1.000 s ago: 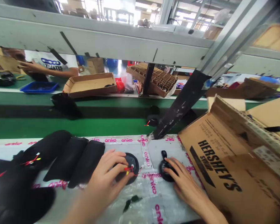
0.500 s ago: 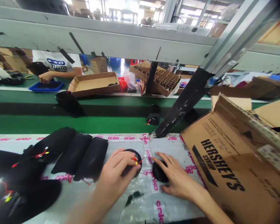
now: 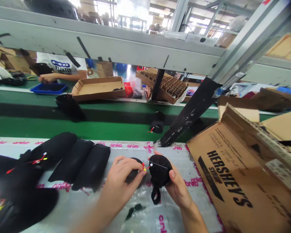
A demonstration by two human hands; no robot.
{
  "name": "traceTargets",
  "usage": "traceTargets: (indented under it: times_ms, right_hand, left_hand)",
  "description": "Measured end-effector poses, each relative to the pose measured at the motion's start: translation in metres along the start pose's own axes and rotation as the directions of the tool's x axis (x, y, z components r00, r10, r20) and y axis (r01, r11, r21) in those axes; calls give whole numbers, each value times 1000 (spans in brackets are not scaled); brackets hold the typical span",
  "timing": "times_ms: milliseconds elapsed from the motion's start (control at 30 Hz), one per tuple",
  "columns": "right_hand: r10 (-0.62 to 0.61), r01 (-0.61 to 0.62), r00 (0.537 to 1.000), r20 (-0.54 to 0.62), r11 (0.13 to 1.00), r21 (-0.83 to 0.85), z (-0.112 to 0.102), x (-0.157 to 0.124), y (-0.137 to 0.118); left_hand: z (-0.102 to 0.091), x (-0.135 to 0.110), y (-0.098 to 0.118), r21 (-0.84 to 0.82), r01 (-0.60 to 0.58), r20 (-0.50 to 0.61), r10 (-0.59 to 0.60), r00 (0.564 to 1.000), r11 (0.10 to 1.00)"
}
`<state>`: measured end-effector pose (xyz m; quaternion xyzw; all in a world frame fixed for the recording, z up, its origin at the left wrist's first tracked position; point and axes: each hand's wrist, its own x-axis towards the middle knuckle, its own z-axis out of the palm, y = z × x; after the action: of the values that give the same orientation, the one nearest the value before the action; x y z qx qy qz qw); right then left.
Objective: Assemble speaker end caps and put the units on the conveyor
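Note:
My left hand [image 3: 120, 178] pinches thin red wires with a small red-and-yellow connector [image 3: 144, 167] between thumb and fingertips. Behind those fingers is a round black part [image 3: 137, 160], mostly covered by the hand. My right hand [image 3: 180, 186] grips a round black cap [image 3: 160, 170] with a fabric loop [image 3: 156, 195] hanging from its lower edge. A small white plug [image 3: 150, 165] shows at the cap's left side, close to the connector. Several black cylinders [image 3: 92, 166] lie to the left, some with red wires [image 3: 38, 160].
An open Hershey's carton [image 3: 223, 174] stands on the right beside a slanted black post [image 3: 190, 111]. Beyond the plastic-covered bench, a green belt [image 3: 116, 124] carries black cylinders. Across it, a co-worker's hand [image 3: 48, 78] is over a blue tray [image 3: 48, 89].
My right hand has lifted the black cap off the bench and turned it, bringing it near the connector. My left hand keeps its pinch in nearly the same place.

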<state>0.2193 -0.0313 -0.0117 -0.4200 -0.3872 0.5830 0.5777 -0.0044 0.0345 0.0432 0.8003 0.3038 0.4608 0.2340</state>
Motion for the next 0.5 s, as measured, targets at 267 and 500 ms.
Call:
traceTargets:
  times_ms: [267,500]
  right_hand:
    - [-131,135,991,33,964,-230,1,-3,-9]
    - [-181,179,983,35,885,-429,5,-13,-21]
  left_hand:
    - [3,-2,-2,-60,43,-53,-46,998,997]
    - [6,-3,-1,-93,52,-106,-62,992,994]
